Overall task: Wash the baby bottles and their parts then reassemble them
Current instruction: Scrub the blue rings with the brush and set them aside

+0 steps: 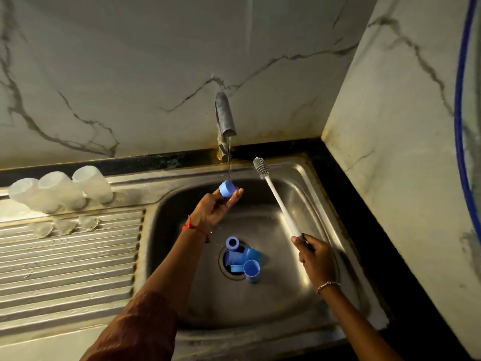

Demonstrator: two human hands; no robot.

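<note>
My left hand holds a blue bottle ring under the running stream from the tap, over the steel sink. My right hand grips the white handle of a bottle brush, whose grey bristled head points up toward the back of the basin. Several blue caps and rings lie piled over the drain. Three clear bottles stand upside down at the back of the ribbed drainboard. Three clear teats lie in front of them.
The ribbed steel drainboard stretches left of the basin. Marble walls close in behind and on the right, with a black counter strip between sink and right wall. A blue hose hangs at the far right.
</note>
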